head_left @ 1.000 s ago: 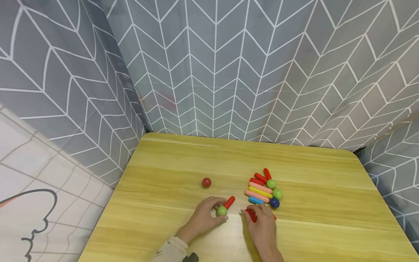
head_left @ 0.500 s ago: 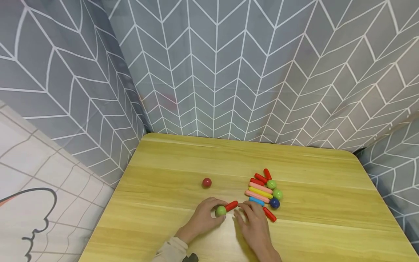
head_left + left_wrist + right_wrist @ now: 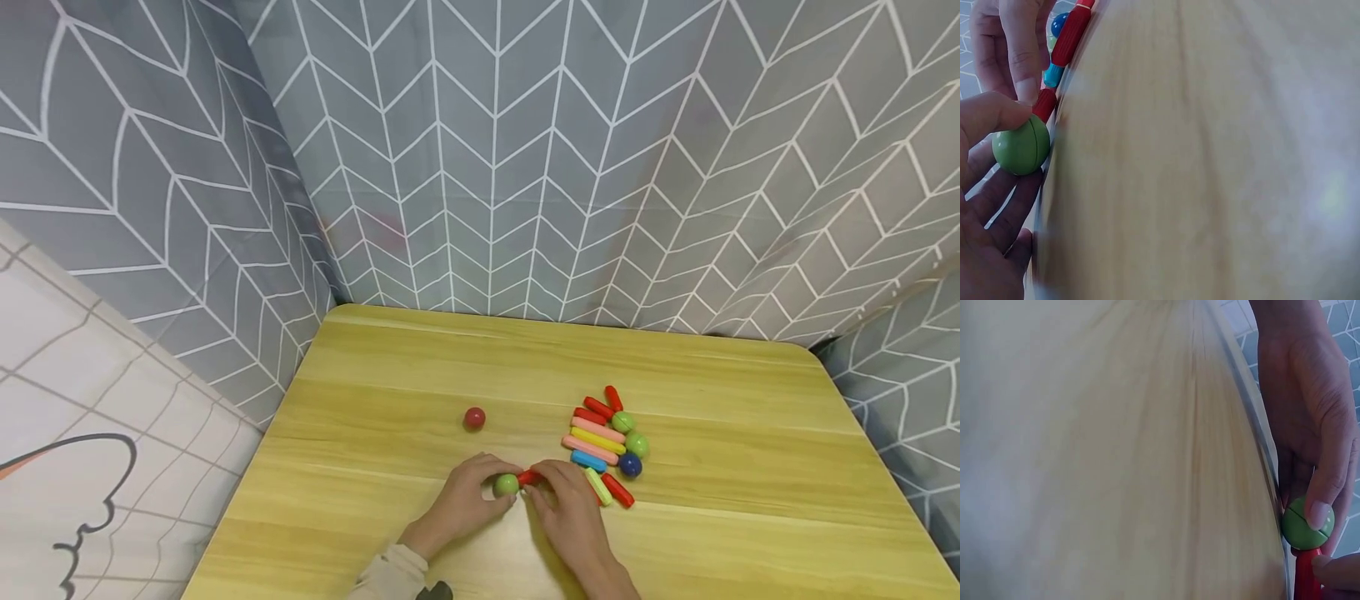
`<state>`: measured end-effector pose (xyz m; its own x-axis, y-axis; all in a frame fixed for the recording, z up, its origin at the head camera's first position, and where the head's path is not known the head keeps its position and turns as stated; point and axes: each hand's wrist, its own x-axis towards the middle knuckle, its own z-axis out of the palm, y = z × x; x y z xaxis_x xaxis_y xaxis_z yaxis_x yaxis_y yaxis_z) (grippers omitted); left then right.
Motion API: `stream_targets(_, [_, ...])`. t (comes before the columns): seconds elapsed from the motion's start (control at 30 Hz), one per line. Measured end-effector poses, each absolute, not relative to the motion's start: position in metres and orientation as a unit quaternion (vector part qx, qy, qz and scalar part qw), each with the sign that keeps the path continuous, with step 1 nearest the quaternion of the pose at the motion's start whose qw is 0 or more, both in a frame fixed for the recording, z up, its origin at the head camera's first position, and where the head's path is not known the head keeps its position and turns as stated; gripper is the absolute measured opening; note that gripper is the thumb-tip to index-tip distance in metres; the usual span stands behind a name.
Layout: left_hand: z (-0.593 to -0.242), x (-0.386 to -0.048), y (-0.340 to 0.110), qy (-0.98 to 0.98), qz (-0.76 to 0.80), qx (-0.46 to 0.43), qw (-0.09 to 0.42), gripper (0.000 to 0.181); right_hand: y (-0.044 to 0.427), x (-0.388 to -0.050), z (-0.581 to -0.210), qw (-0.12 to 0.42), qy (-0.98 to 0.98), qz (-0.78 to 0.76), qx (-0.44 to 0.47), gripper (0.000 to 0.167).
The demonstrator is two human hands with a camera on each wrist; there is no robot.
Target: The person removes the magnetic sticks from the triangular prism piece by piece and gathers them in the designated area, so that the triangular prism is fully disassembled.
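Note:
My left hand (image 3: 467, 504) holds a green ball (image 3: 506, 485) between thumb and fingers, low over the table or resting on it. Against the ball's right side is the end of a short red stick (image 3: 528, 477), which my right hand (image 3: 573, 517) pinches between thumb and fingers. Close up in the left wrist view, the ball (image 3: 1019, 147) shows a dark groove and my thumb presses its upper side. In the right wrist view the red stick (image 3: 1307, 580) meets the ball (image 3: 1304, 528) end on. Fingers partly cover the stick.
Right of my hands lies a group of sticks: a yellow one (image 3: 597, 440), a blue one (image 3: 588, 460), a light green one (image 3: 598, 487) and several red and pink ones. Green balls (image 3: 637, 445) and a dark blue ball (image 3: 629, 464) adjoin them. A dark red ball (image 3: 474, 418) sits farther back on the wooden table (image 3: 405, 367).
My right hand let go of a red stick by the group, moved left and took hold of the stick at the green ball. That stick turned to point rightward. My left hand stayed almost still.

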<state>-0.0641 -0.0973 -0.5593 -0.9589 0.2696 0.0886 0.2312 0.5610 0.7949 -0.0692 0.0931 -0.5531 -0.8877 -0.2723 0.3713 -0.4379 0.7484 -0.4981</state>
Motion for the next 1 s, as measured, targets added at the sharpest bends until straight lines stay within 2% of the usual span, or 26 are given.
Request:
stream_targets(0.53, [-0.5598,-0.0656,-0.0999,0.886,0.442,0.139,0.033,0.035,0.0863,-0.0710,-0.5527,0.090,-0.927,0.303,0.202,0.026])
stream_targets(1.0, [-0.5582,-0.0647,-0.1009,0.879,0.455,0.137,0.043,0.035,0.0869,-0.0707,-0.5538,0.075,-0.933,0.285,0.208,0.026])
